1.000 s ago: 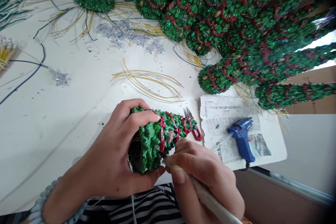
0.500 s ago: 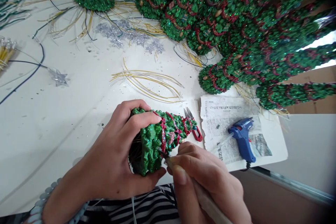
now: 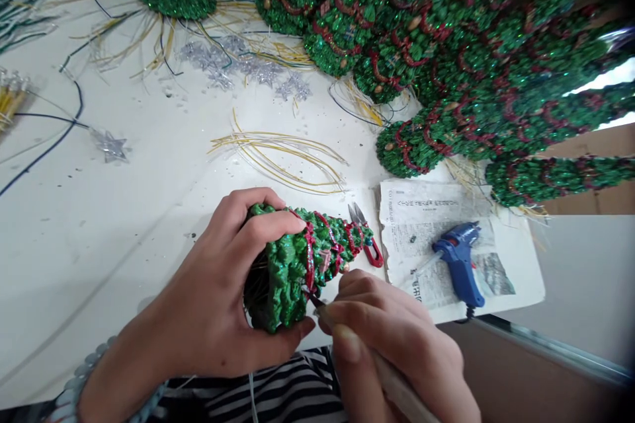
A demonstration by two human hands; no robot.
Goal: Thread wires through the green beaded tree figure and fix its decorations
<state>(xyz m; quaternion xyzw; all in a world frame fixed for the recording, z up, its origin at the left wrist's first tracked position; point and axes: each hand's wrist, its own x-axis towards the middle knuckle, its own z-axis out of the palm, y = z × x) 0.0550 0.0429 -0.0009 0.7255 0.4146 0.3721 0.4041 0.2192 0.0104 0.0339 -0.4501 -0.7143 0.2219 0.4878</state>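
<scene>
Both gripping | left hand [image 3: 213,297] wraps glitter-green tree ornament [image 3: 290,271] | right hand [image 3: 391,344] pinches pen-like tool [image 3: 399,396], tip seemingly at tree

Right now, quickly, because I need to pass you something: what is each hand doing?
Left hand: closed, gripping a small green glitter Christmas tree.
Right hand: closed, holding a white-handled tool with a dark tip.

Small green glitter Christmas tree [image 3: 288,271], red garland wound round, tip pointing right, white-handled pointed tool [image 3: 401,393] touching its side

glittery green tree [image 3: 288,277] wound with red garland [image 3: 308,258], blue glue gun [image 3: 461,277].
</scene>
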